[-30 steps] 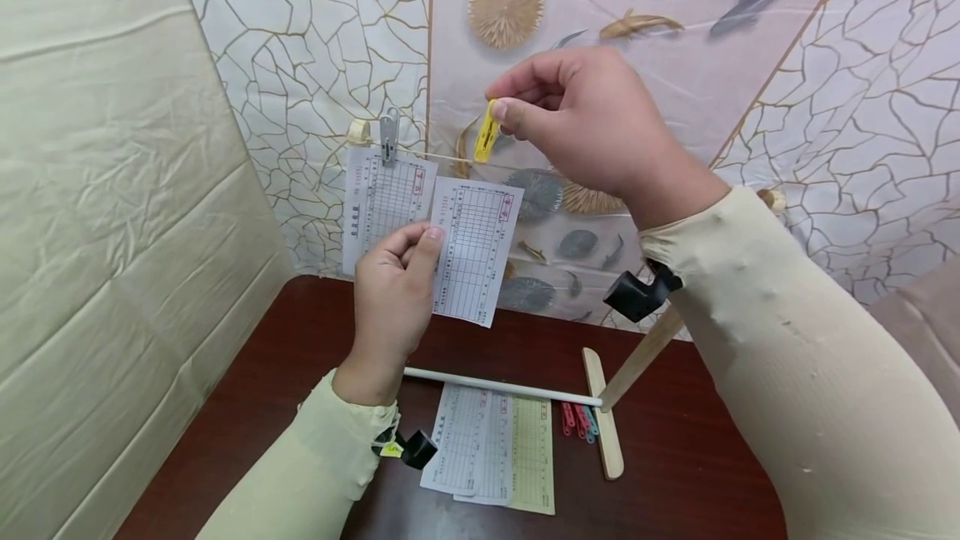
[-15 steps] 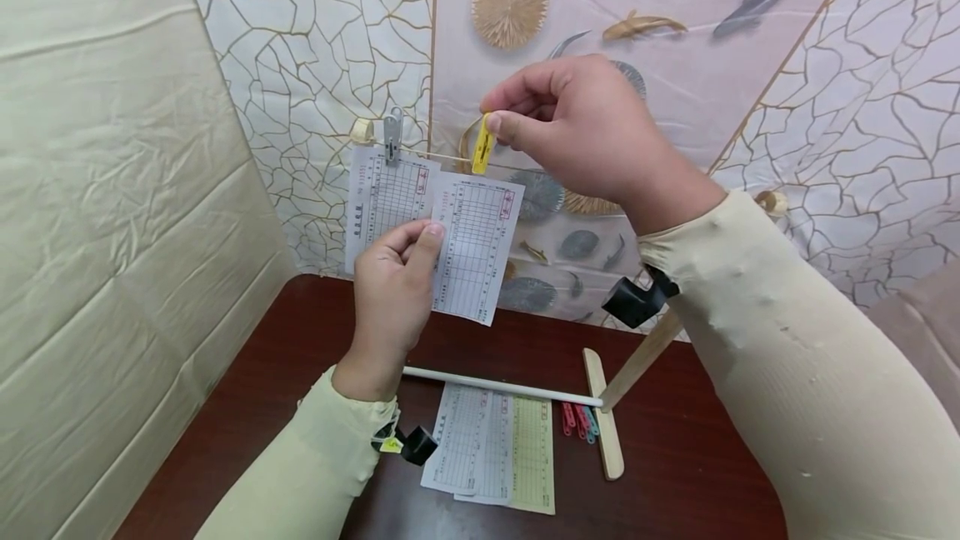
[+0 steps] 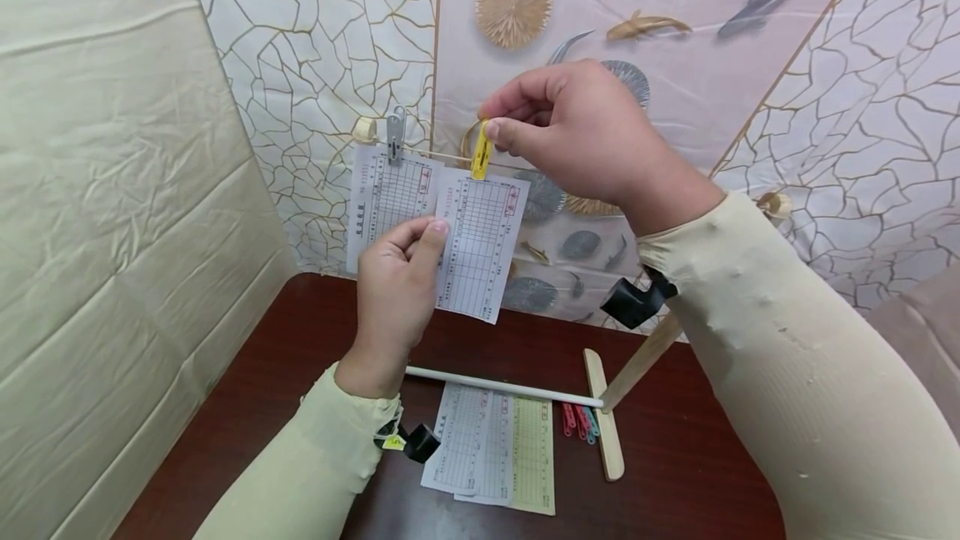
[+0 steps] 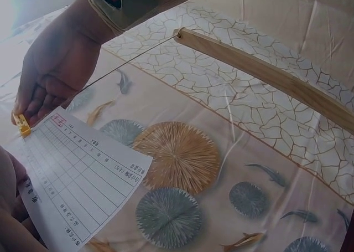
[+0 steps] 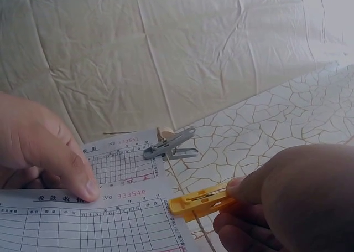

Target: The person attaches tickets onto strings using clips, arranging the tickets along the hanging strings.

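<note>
My left hand [image 3: 399,286] pinches a printed receipt slip [image 3: 480,257] between thumb and fingers near its left edge. A yellow clothespin [image 3: 482,152] is pinched by my right hand [image 3: 581,136] just above the slip. In the right wrist view the tip of the yellow clothespin [image 5: 202,202] overlaps the edge of the receipt slip [image 5: 110,221]. Whether it grips the paper and the string cannot be told. To the left, a grey clothespin [image 3: 395,136] holds another receipt [image 3: 386,190] on the thin string [image 3: 431,154].
A wooden post [image 3: 641,361] rises from a foot bar [image 3: 603,415] at right, joined by a white rod [image 3: 502,386]. On the dark table [image 3: 675,473] lie white slips [image 3: 465,440], a yellow slip [image 3: 532,457], and red clothespins [image 3: 575,421] beside blue ones [image 3: 591,425].
My right hand has lowered the yellow clothespin from above the string to the top edge of the receipt slip. My left hand with the slip has hardly moved.
</note>
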### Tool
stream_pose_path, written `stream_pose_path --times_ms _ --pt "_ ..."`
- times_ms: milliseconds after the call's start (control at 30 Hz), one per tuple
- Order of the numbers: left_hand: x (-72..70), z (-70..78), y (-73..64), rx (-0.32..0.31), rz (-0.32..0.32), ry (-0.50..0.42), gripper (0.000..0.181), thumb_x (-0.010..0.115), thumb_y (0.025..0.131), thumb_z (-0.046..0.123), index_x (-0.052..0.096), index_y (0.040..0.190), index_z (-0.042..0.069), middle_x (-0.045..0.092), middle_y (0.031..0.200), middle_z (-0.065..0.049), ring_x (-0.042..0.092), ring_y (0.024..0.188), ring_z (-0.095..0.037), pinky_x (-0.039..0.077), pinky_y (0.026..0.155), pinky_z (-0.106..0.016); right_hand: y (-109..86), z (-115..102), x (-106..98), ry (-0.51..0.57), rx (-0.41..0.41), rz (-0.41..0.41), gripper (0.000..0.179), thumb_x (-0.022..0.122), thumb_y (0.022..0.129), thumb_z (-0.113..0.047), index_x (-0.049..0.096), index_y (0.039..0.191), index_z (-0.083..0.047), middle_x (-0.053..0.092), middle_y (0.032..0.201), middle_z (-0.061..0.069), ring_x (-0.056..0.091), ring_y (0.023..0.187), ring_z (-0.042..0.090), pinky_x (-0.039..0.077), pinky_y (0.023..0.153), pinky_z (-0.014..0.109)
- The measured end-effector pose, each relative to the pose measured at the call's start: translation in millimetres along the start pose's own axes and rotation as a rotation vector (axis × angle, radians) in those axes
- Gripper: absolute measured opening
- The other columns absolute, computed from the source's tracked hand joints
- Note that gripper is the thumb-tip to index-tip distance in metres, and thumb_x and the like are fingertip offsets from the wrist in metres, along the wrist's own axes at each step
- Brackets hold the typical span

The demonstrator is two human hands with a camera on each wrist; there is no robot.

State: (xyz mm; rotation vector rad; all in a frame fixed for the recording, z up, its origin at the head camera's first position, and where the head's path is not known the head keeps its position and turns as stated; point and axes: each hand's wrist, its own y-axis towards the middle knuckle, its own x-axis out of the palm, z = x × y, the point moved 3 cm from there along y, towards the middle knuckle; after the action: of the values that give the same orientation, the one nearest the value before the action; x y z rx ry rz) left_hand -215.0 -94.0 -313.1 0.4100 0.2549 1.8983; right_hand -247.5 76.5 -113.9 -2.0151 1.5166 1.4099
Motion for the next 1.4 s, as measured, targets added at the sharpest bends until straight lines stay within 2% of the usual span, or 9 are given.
stream_pose_path --times_ms 200,467,667,900,1267,1400 --pt "-0.2 0.7 -0.7 -0.019 0.001 0.050 0.023 0.078 0.107 0.039 0.088 0.117 0.022 0.045 0.065 0.010 0.043 0.061 -0.011 0.030 0.052 -0.025 0.0 -0.3 2.3 0.003 0.005 -0.014 0.017 0.077 0.109 -0.030 0.085 0.119 -0.019 0.081 0.113 0.003 0.073 0.095 0.015 0.055 0.080 0.025" --pt "0.3 2.5 2.3 0.003 0.003 0.021 0.023 0.077 0.107 0.034 0.088 0.117 0.017 0.045 0.065 0.009 0.043 0.061 -0.010 0.031 0.052 -0.024 0.8 -0.6 3.9 -0.021 -0.004 -0.025 0.018 0.076 0.109 -0.031 0.085 0.120 -0.019 0.082 0.113 0.003 0.074 0.096 0.017 0.055 0.079 0.025" --pt "0.7 2.7 1.9 -0.004 0.007 0.036 0.022 0.077 0.107 0.036 0.088 0.117 0.019 0.046 0.065 0.009 0.044 0.062 -0.010 0.032 0.052 -0.024 1.5 -1.2 3.2 -0.024 -0.014 -0.036 0.019 0.077 0.109 -0.030 0.086 0.121 -0.019 0.083 0.113 0.003 0.074 0.096 0.015 0.055 0.081 0.024" --pt "0.7 1.8 1.5 -0.022 0.005 0.040 0.023 0.077 0.107 0.038 0.088 0.117 0.020 0.046 0.065 0.009 0.044 0.061 -0.010 0.031 0.051 -0.025 2.2 0.1 2.9 0.011 -0.003 -0.075 0.026 0.079 0.107 -0.030 0.084 0.130 -0.020 0.084 0.120 0.002 0.077 0.102 0.011 0.058 0.084 0.022" --pt "1.4 1.6 1.7 -0.022 -0.015 0.031 0.022 0.077 0.107 0.039 0.087 0.117 0.022 0.045 0.064 0.011 0.040 0.059 -0.010 0.027 0.050 -0.025 0.4 1.4 2.1 0.015 -0.002 -0.071 0.031 0.081 0.105 -0.033 0.083 0.133 -0.021 0.083 0.121 0.002 0.076 0.105 0.012 0.057 0.084 0.021" --pt "1.2 0.3 1.5 -0.019 -0.025 0.016 0.022 0.077 0.108 0.038 0.087 0.118 0.020 0.048 0.066 0.009 0.043 0.061 -0.011 0.029 0.050 -0.025 -2.4 3.0 3.2 0.028 -0.006 -0.071 0.030 0.081 0.106 -0.031 0.082 0.133 -0.020 0.082 0.123 0.002 0.076 0.108 0.012 0.058 0.087 0.023"
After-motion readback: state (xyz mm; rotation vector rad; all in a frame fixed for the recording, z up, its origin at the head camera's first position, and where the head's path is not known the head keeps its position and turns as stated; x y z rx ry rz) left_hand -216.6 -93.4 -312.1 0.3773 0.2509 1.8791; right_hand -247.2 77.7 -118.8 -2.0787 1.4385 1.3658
